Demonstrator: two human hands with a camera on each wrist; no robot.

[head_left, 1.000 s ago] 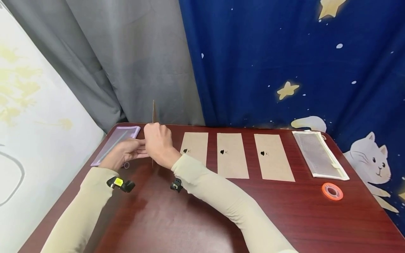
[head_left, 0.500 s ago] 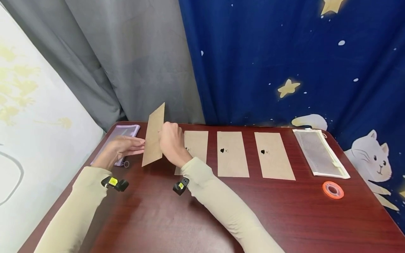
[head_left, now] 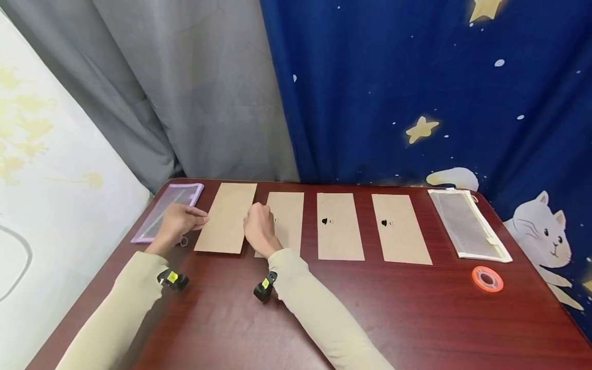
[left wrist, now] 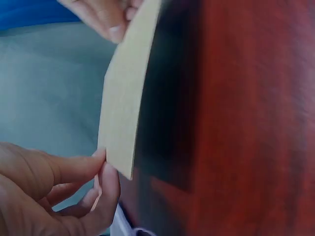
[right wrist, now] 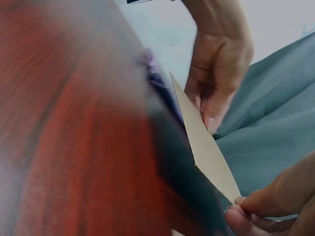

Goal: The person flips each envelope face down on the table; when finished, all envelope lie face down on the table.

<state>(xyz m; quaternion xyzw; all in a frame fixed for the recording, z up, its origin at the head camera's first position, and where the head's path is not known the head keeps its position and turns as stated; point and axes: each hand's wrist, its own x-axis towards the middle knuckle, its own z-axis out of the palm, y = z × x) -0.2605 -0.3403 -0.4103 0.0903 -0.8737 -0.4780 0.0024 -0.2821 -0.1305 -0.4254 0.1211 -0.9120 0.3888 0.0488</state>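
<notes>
A plain brown kraft-paper card (head_left: pixel 226 218) lies between both hands, its blank face up and close over the table. My left hand (head_left: pixel 178 223) pinches its left edge between thumb and fingers. At the opposite edge my right hand (head_left: pixel 260 226) pinches the card, knuckles up. The left wrist view shows the card (left wrist: pixel 129 93) tilted, with dark shadow beneath it. In the right wrist view thumb and finger (right wrist: pixel 246 204) grip its near corner. Just right of it lies a similar card (head_left: pixel 291 218), its small print partly covered by my right hand.
Two more kraft cards (head_left: pixel 339 239) (head_left: pixel 402 239) with a small black hat print lie farther right. A purple-edged mesh zip pouch (head_left: pixel 145 234) lies at the left. At the right are a white-edged mesh pouch (head_left: pixel 467 226) and an orange ring-shaped roll (head_left: pixel 487 279). Curtains hang behind the table.
The held card has turned from upright and edge-on to nearly flat, blank face up. My right hand has moved right and lower with its edge. The other things have stayed put.
</notes>
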